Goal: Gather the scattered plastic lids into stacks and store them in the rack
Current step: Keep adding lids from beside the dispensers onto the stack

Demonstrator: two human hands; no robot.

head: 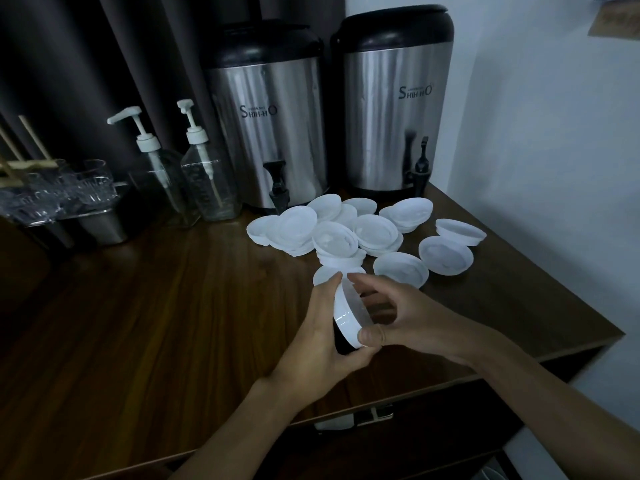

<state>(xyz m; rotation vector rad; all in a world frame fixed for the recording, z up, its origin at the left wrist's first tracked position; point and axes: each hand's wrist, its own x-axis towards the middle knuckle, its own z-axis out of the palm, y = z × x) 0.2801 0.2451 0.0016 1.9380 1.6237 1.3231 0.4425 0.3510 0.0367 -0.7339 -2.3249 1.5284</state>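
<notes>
Several white plastic lids (375, 233) lie scattered and partly overlapping on the dark wooden counter (173, 306), in front of two steel dispensers. Both hands hold one lid on edge (348, 315) above the counter's front half. My left hand (323, 341) grips it from the left and below, with a dark object showing under the lid. My right hand (398, 315) pinches its rim from the right, thumb at the lower edge. No rack can be made out for certain.
Two steel drink dispensers (273, 133) (394, 109) stand at the back. Left of them are two pump bottles (207, 168) and a metal tray of glasses (69, 195). The counter's front edge (381, 400) runs under my wrists, a white wall (554, 133) on the right.
</notes>
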